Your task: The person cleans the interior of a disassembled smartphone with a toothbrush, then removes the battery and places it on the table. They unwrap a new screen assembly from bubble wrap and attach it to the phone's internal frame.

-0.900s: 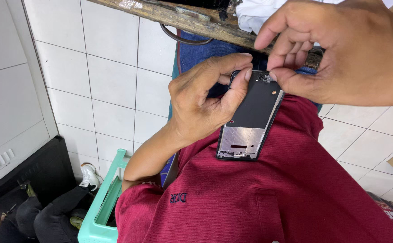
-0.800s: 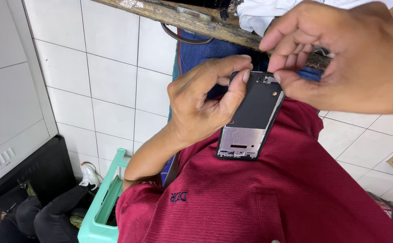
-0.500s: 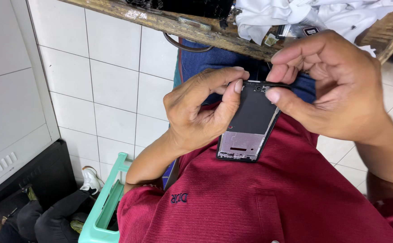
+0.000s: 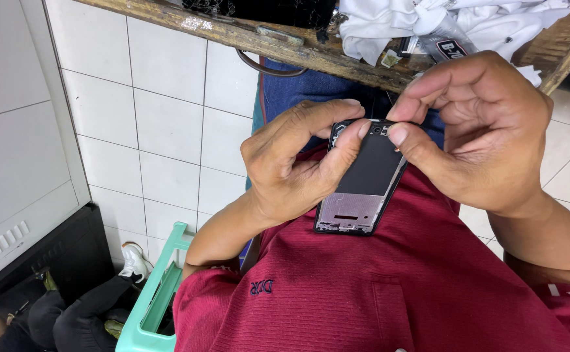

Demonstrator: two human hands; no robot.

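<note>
The left hand (image 4: 291, 176) holds an opened phone frame (image 4: 363, 179), a dark rectangular shell with its back off, showing a black plate over most of its length and a bare silvery metal section at the lower end. Its grip is clamped on the phone frame: the fingers curl round the left edge and the thumb presses against the upper left corner. The frame is held up in front of the person's chest, tilted slightly, its lower end just over the dark red shirt (image 4: 389, 293).

The right hand (image 4: 487, 130) comes in from the right with thumb and forefinger brought together at the top edge of the frame, by the small camera openings. The tips touch the frame there; whether they pinch some small part between them cannot be told.

Above the hands runs the worn wooden edge of a worktop (image 4: 259, 36), with crumpled white cloth (image 4: 428, 23) lying on it. Behind is a white tiled floor (image 4: 161, 124). At lower left stands a mint-green plastic stool (image 4: 158, 300), with a white shoe (image 4: 132, 261) just beside it and a black panel (image 4: 57, 261) nearby
</note>
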